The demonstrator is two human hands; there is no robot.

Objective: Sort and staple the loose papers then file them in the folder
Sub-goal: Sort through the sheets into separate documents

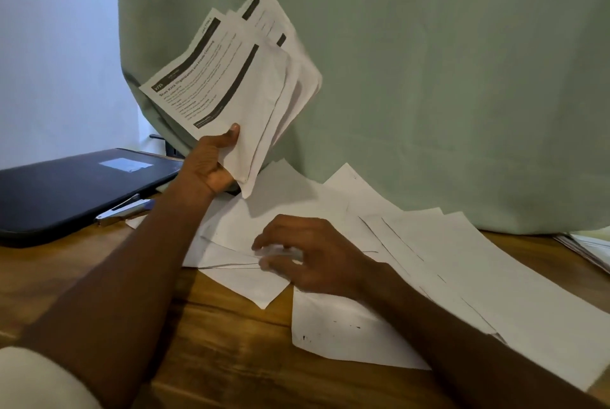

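Note:
My left hand (214, 161) holds up a fanned bundle of printed sheets (231, 85) by its lower corner, thumb on the front page, above the table's back edge. My right hand (307, 253) rests on the loose white papers (429, 260) spread face down over the wooden table (214, 342), fingers curled at the edge of one sheet; blur hides whether they pinch it. A dark folder (66, 191) lies closed at the left. A silver and blue stapler (125, 209) lies against the folder's front edge.
A pale green curtain (429, 78) hangs right behind the papers and touches the table. More stacked papers (591, 250) sit at the far right edge. A light cloth-covered shape (39, 379) fills the bottom left corner.

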